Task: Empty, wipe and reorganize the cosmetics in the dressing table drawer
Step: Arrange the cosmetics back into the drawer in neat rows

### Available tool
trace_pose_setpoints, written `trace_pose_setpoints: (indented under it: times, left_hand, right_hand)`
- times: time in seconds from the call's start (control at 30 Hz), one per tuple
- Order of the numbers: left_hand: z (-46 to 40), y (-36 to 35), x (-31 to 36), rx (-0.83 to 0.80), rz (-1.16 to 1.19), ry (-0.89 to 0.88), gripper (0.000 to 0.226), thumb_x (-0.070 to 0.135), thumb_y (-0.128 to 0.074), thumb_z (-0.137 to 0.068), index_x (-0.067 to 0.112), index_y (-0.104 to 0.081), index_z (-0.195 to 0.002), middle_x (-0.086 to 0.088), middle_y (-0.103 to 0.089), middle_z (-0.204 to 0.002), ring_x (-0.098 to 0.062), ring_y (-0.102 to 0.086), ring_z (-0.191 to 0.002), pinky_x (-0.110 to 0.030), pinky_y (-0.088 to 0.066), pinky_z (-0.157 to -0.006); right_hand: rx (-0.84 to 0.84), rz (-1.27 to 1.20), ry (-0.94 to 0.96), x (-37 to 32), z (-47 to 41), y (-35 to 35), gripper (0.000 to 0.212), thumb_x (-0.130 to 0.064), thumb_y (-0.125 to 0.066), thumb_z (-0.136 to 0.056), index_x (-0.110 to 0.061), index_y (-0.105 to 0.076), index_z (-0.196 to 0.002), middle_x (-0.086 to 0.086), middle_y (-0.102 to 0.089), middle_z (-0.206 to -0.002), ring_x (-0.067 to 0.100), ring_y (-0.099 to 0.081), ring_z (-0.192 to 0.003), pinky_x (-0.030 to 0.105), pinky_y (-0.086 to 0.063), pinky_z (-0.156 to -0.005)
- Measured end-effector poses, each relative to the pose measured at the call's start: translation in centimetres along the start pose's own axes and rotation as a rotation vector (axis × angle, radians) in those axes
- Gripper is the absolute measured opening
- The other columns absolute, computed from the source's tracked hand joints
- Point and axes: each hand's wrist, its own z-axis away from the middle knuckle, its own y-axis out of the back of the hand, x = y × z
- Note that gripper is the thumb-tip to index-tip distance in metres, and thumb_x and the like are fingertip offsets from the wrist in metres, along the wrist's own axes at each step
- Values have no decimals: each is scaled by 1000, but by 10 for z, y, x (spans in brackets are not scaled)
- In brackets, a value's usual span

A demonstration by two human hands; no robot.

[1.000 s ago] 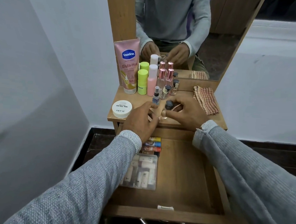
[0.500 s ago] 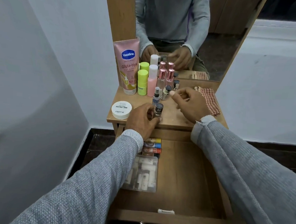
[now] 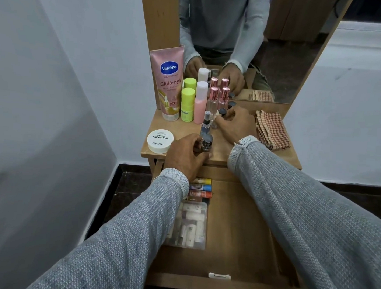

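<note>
**Both hands on small bottles above the open drawer**

The left hand (image 3: 185, 156) grips a dark-capped nail polish bottle (image 3: 207, 142) at the front edge of the desk (image 3: 281, 157), fingers curled round its left side. Just behind that bottle stands a small spray bottle (image 3: 206, 123). Further behind it, the right hand (image 3: 236, 124) curls its fingers round another dark-capped small bottle (image 3: 222, 113); its lower part is hidden, so the grip looks like a pinch but is hard to confirm. Left of the nail polish bottle sits a white round jar (image 3: 160, 141). In front of it, the open drawer (image 3: 242, 235) holds coloured tubes (image 3: 200, 190) and a clear pouch (image 3: 188, 225), both partly covered by the left sleeve.
</note>
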Motion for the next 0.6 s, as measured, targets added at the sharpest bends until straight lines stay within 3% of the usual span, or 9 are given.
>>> trace_pose_setpoints:
  times: [0.13, 0.23, 0.4, 0.47, 0.53, 0.6]
  left_hand:
    - [1, 0, -1, 12, 33, 3, 20, 24, -79, -76, 14, -65, -86, 0, -69, -81, -16, -63, -77, -26, -52, -75]
    - [10, 2, 0, 27, 145, 17, 18, 19, -78, -78, 11, -62, -81, -5, -65, -77, -15, -58, -73, -8, -44, -64]
    - [45, 2, 1, -10, 194, -39, 15, 15, -72, -83, 11, -69, -97, -6, -68, -89, -15, -60, -83, -3, -40, -69]
    - [58, -1, -4, -64, 215, -44, 22, 14, -72, -83, 14, -69, -104, -3, -69, -95, -11, -61, -85, -7, -43, -73]
    - [67, -6, -15, -120, 148, -52, 26, 17, -72, -81, 19, -69, -107, 1, -68, -98, -9, -62, -88, -21, -50, -81]
    - [73, -12, -25, -175, 85, -21, 27, 20, -72, -81, 21, -70, -107, 5, -69, -96, -10, -63, -87, -33, -53, -84]
  right_hand:
    - [16, -56, 11, 4, 4, 5, 17, -36, -67, -77, -21, -59, -78, -9, -61, -70, 14, -61, -71, 35, -52, -71]
    - [54, -169, 22, 7, 16, 20, 19, -33, -67, -79, -18, -59, -89, -15, -57, -73, 0, -55, -67, 27, -48, -68]
    - [-42, -389, 52, 20, 57, 52, 17, -26, -70, -79, -24, -57, -89, -4, -67, -86, 13, -67, -80, 35, -59, -73]
    - [-119, -416, 92, 27, 76, 63, 15, -21, -70, -82, -19, -58, -92, -1, -68, -87, 10, -67, -78, 28, -58, -68]
    - [-198, -372, 157, 33, 94, 69, 14, -18, -69, -84, -12, -60, -94, -2, -67, -85, 7, -66, -74, 19, -54, -65]
    - [-305, -322, 172, 42, 109, 70, 14, -17, -68, -85, -10, -61, -94, -3, -67, -83, 7, -66, -72, 19, -54, -66]
